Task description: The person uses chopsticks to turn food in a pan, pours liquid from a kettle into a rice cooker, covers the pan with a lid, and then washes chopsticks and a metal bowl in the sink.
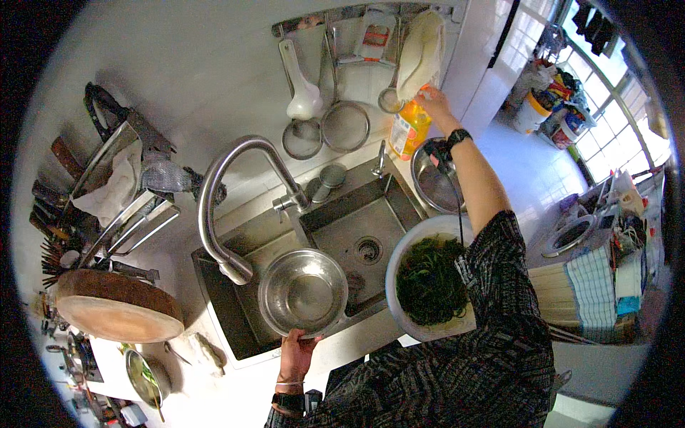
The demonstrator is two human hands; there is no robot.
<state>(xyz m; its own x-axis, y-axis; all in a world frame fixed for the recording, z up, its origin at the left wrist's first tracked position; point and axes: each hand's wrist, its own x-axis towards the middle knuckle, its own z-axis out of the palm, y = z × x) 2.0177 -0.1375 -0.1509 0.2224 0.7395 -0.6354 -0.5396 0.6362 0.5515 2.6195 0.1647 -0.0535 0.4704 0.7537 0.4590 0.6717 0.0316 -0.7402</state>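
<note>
My left hand [299, 350] holds the rim of a shiny metal bowl [303, 293] over the front edge and divider of a double-basin sink [342, 230]. My right hand [436, 104] grips the top of a bottle of orange liquid [409, 130] that stands at the sink's back right corner. Below my right forearm lies a second metal bowl [436, 176]. Nearer me, a large white basin [398, 315] holds dark leafy greens [431, 278].
A curved steel faucet [208, 198] arches over the left basin. Ladles and strainers [345, 127] hang from a wall rail [305, 24]. A knife rack [101, 155] and a round wooden chopping board [120, 315] stand left. A pot with greens [144, 377] sits lower left.
</note>
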